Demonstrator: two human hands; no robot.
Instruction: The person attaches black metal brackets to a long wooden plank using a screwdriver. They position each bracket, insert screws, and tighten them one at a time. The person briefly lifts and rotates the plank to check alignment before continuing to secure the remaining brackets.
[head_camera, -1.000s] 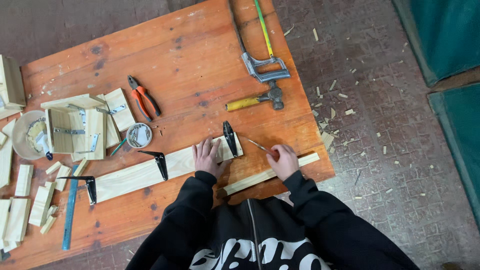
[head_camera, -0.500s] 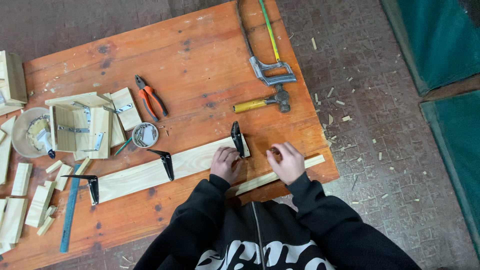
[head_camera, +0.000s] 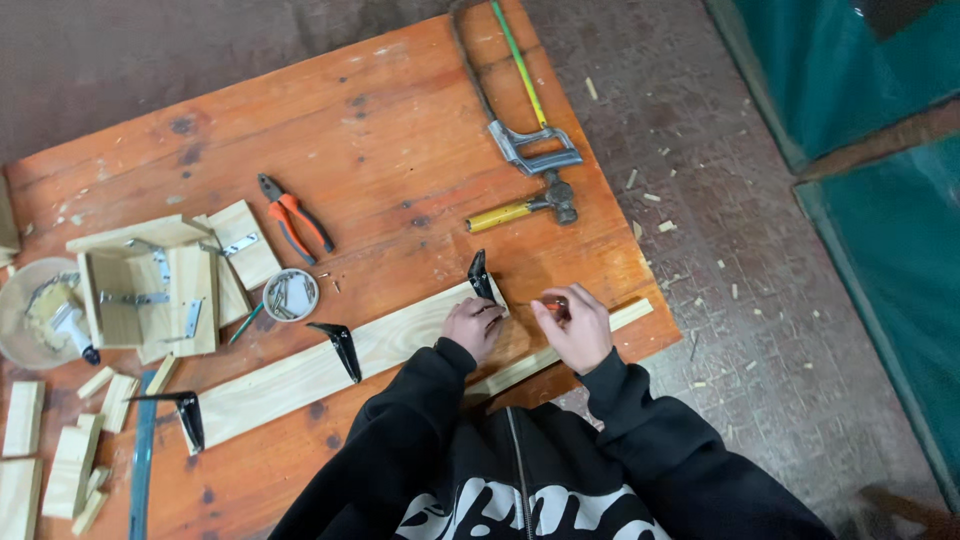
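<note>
Three black brackets along one plank

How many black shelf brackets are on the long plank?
3: one black bracket at the plank's right end by the left hand, one mid-plank, one at its left end. None seems hidden.

A single head-worn camera looks steeply down from above the person's chest (fairly high up) onto the orange wooden desk and tiled floor.
</note>
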